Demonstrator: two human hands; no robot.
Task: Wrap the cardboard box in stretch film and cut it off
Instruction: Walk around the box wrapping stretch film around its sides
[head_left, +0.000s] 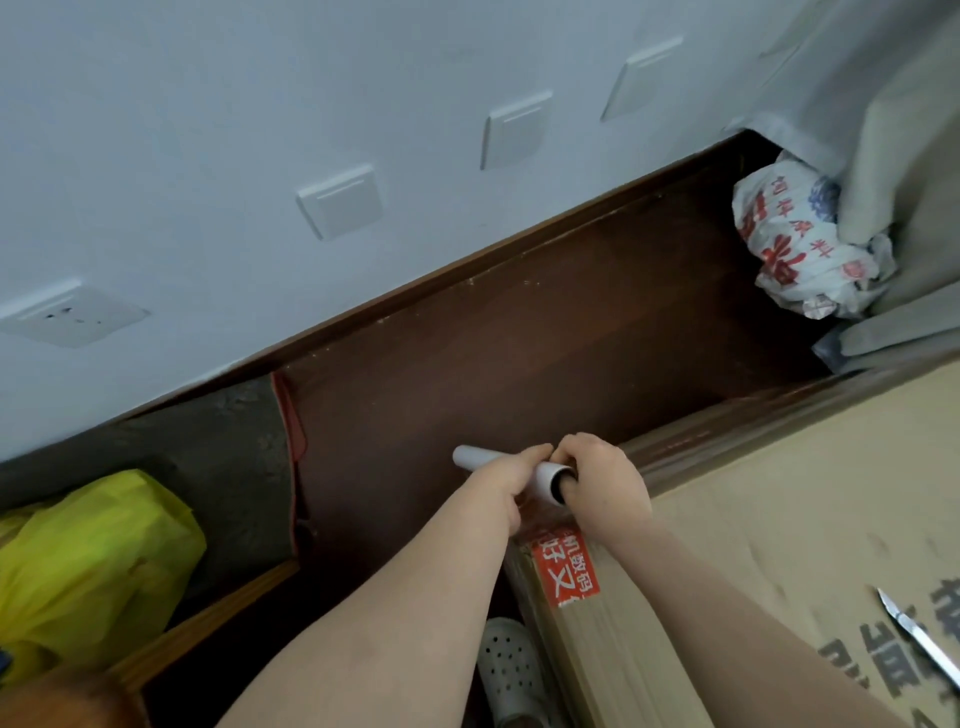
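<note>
Beside the cardboard box (769, 519), the left hand (506, 486) and right hand (602, 480) clench the film roll (483, 460) — uneven pulling could tear the film.

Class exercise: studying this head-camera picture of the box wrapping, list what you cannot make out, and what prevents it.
- Film roll: its middle hidden by the left hand; the right hand covers its near end.
- Box: cut off by the right and bottom edges; arms cover part.
- Film on the box: too clear to trace.
- Knife: handle cut off by the right edge.
- Shoe: partly behind the left arm.
</note>
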